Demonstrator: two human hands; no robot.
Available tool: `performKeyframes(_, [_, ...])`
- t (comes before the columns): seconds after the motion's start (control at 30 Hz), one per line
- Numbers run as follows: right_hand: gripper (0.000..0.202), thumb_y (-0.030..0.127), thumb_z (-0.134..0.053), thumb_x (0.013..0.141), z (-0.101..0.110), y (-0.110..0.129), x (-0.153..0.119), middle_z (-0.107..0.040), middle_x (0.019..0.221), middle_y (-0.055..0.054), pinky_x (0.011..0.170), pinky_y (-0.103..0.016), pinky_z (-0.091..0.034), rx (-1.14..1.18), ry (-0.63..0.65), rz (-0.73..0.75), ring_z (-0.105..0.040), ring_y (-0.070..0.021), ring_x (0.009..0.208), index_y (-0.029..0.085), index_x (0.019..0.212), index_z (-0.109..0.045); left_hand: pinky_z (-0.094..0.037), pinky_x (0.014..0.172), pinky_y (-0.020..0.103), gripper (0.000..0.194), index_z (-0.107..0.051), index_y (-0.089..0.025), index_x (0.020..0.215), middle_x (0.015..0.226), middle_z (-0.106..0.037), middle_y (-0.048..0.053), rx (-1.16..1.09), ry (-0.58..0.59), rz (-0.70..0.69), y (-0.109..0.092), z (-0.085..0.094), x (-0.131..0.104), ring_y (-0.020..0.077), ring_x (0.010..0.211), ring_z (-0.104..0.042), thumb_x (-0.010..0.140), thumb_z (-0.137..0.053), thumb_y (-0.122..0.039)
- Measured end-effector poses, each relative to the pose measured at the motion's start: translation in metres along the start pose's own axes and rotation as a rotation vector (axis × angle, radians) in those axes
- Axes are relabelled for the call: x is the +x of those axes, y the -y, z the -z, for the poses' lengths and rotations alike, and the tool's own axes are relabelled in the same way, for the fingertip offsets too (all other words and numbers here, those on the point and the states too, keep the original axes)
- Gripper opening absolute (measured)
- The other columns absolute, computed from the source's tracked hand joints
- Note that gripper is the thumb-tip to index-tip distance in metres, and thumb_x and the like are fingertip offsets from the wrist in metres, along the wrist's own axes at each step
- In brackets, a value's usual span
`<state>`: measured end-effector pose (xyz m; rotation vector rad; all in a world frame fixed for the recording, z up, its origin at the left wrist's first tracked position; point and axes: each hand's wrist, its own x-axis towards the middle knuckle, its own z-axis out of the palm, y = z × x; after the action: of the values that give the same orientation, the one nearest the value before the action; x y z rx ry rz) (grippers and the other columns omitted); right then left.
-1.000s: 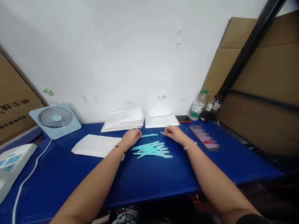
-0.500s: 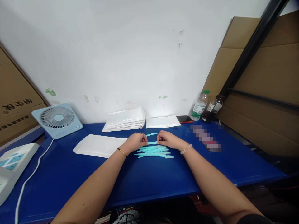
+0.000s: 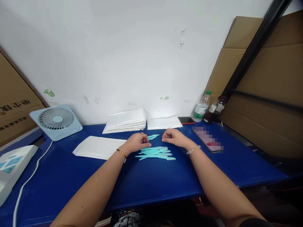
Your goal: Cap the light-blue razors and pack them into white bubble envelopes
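Several light-teal eyebrow razors (image 3: 155, 153) lie in a loose, crisscrossed pile on the blue table, in front of my hands. Just beyond, a small group of teal razors (image 3: 153, 136) lies partly behind the fingers of my left hand (image 3: 137, 142). That hand hovers at the pile's upper left, its thumb stretched out apart from the bent fingers, and I see nothing gripped in it. My right hand (image 3: 174, 138) is raised to the right of the small group, fingers loosely curled and apart, without a visible razor. A white padded mailer (image 3: 97, 147) lies left of my left hand.
Against the wall are a stack of white mailers (image 3: 125, 121), another mailer (image 3: 164, 123) and a dark phone (image 3: 186, 120). Two bottles (image 3: 200, 108) stand at the back right, near a blurred phone-like slab (image 3: 204, 138). At left are a blue fan (image 3: 56, 121) and a white power strip (image 3: 19, 170).
A razor held between both hands is no longer between them, and the group beyond shows one more razor. My right hand has moved right, away from my left.
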<state>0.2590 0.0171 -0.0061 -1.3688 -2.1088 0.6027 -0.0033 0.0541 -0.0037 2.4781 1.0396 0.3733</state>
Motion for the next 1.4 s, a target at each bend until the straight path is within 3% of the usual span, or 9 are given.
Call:
performKeyframes(0.1, [0.021,0.038,-0.067,0.074,-0.011,0.017,-0.001,-0.058,0.080,-0.002,0.058,-0.022,-0.040,0.034,0.166,0.074,-0.051,-0.0113,0.065,0.017,0.079,-0.067,-0.039,0.057,0.023,0.032,-0.066,-0.019,0.079,0.079,-0.063,0.001,-0.022,0.101,-0.027,-0.007,-0.002,-0.003,0.0135,0.067,-0.056,0.072,-0.062,-0.050])
performKeyframes(0.2, [0.019,0.035,-0.066,0.074,-0.019,0.025,-0.001,-0.058,0.080,-0.003,0.056,-0.022,-0.040,0.039,0.223,0.067,-0.051,-0.0112,0.064,0.016,0.078,-0.065,-0.036,0.054,0.022,0.027,-0.065,-0.019,0.075,0.072,-0.062,0.000,-0.017,0.112,0.020,-0.010,-0.003,-0.002,0.0125,0.062,-0.054,0.075,-0.059,-0.046])
performKeyframes(0.33, [0.018,0.034,-0.063,0.076,-0.018,0.016,0.002,-0.057,0.071,0.000,0.053,-0.021,-0.038,0.078,0.187,-0.006,-0.050,-0.0109,0.060,0.016,0.079,-0.063,-0.034,0.052,0.023,0.025,-0.063,-0.019,0.074,0.069,-0.063,-0.001,0.003,0.061,0.037,-0.008,-0.002,0.000,0.0126,0.060,-0.055,0.076,-0.059,-0.044])
performKeyframes(0.6, [0.018,0.035,-0.066,0.072,0.008,-0.016,0.002,-0.061,0.079,-0.003,0.063,-0.025,-0.040,-0.115,-0.134,-0.096,-0.053,-0.0138,0.068,0.017,0.076,-0.064,-0.041,0.064,0.025,0.028,-0.066,-0.020,0.085,0.084,-0.066,0.002,0.114,-0.161,0.128,0.001,0.006,0.004,0.0171,0.079,-0.060,0.077,-0.059,-0.046])
performKeyframes(0.67, [0.020,0.037,-0.065,0.073,0.008,-0.011,0.000,-0.061,0.082,-0.003,0.065,-0.025,-0.041,-0.100,-0.103,-0.065,-0.053,-0.0142,0.070,0.017,0.079,-0.065,-0.042,0.069,0.026,0.029,-0.066,-0.021,0.088,0.089,-0.066,0.003,0.119,-0.161,0.076,-0.001,0.004,0.004,0.0179,0.084,-0.060,0.076,-0.060,-0.047])
performKeyframes(0.9, [0.017,0.033,-0.067,0.071,-0.011,0.011,-0.004,-0.058,0.080,-0.002,0.057,-0.023,-0.039,-0.096,0.207,0.016,-0.052,-0.0131,0.066,0.018,0.076,-0.064,-0.039,0.073,0.026,0.022,-0.069,-0.023,0.086,0.087,-0.066,0.002,0.162,-0.043,-0.069,-0.012,-0.004,0.003,0.0173,0.084,-0.059,0.075,-0.065,-0.041])
performKeyframes(1.07, [0.014,0.031,-0.065,0.074,-0.010,0.006,-0.001,-0.059,0.072,-0.001,0.054,-0.022,-0.038,-0.079,0.175,-0.010,-0.052,-0.0124,0.060,0.017,0.073,-0.063,-0.038,0.068,0.025,0.019,-0.067,-0.021,0.074,0.075,-0.066,0.001,0.145,-0.012,-0.032,-0.014,-0.005,0.005,0.0162,0.078,-0.059,0.079,-0.060,-0.037])
performKeyframes(1.3, [0.012,0.029,-0.063,0.075,0.009,-0.009,-0.002,-0.064,0.072,-0.003,0.057,-0.023,-0.040,-0.070,-0.007,-0.140,-0.056,-0.0138,0.063,0.017,0.074,-0.064,-0.037,0.066,0.026,0.015,-0.066,-0.021,0.076,0.078,-0.066,0.000,0.229,-0.164,0.074,-0.001,0.006,0.005,0.0158,0.073,-0.058,0.077,-0.061,-0.035])
performKeyframes(1.4, [0.019,0.036,-0.066,0.073,0.010,-0.006,-0.004,-0.063,0.078,-0.003,0.060,-0.024,-0.041,-0.081,-0.006,-0.084,-0.056,-0.0141,0.067,0.017,0.079,-0.066,-0.038,0.064,0.025,0.025,-0.066,-0.022,0.084,0.082,-0.066,0.001,0.164,-0.188,0.091,-0.005,0.008,0.001,0.0166,0.076,-0.059,0.075,-0.062,-0.045])
